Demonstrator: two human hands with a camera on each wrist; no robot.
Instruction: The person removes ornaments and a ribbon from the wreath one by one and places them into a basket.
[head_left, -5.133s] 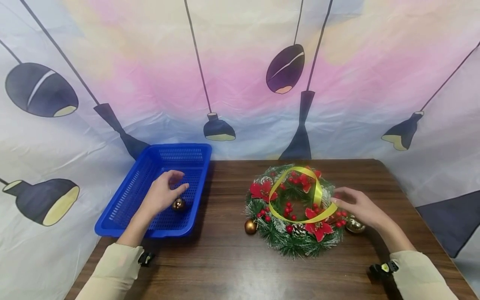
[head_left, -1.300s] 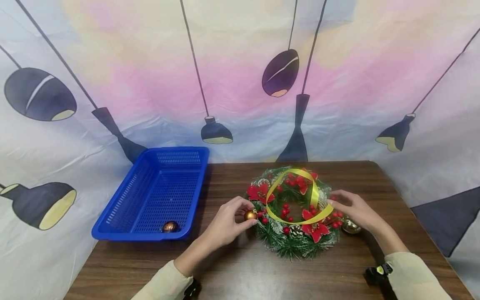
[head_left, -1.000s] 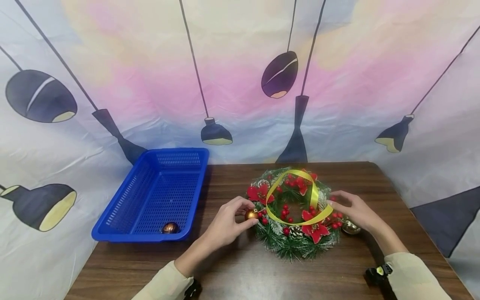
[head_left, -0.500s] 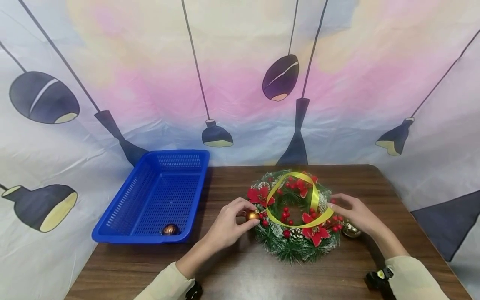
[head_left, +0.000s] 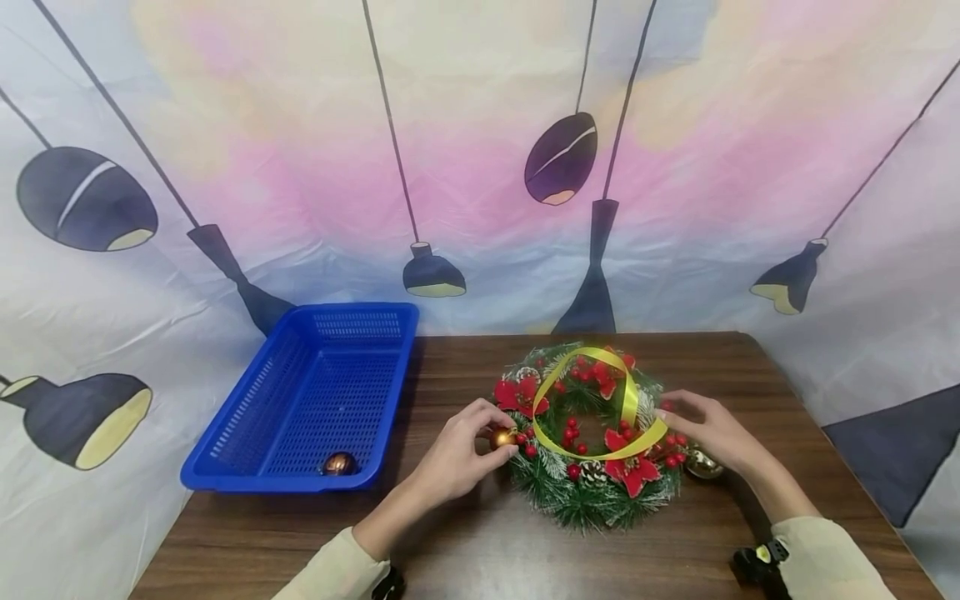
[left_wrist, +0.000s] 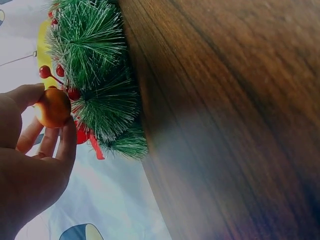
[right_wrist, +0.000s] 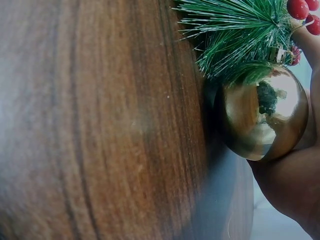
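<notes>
A green Christmas wreath (head_left: pixel 581 504) with red flowers, berries, pinecones and a yellow ribbon loop (head_left: pixel 633 400) lies on the table. At its left edge my left hand (head_left: pixel 453 454) pinches a small matte gold bauble (left_wrist: pixel 53 107) between thumb and fingers, next to some red berries. My right hand (head_left: pixel 712 429) grips the wreath's right side with thumb and fingertips. A larger shiny gold bauble (right_wrist: pixel 265 110) hangs at that side, just below my right hand. It is partly hidden by the hand in the head view.
A blue plastic basket (head_left: pixel 255 483) stands on the left of the wooden table (head_left: pixel 510 567), with a brown shiny bauble (head_left: pixel 339 463) near its front wall. Behind the table hangs a cloth backdrop (head_left: pixel 480 167) printed with lamps.
My left hand has moved from over the basket to the gold bauble at the wreath's left. The brown bauble in the basket has rolled toward the front wall. My right hand stays put.
</notes>
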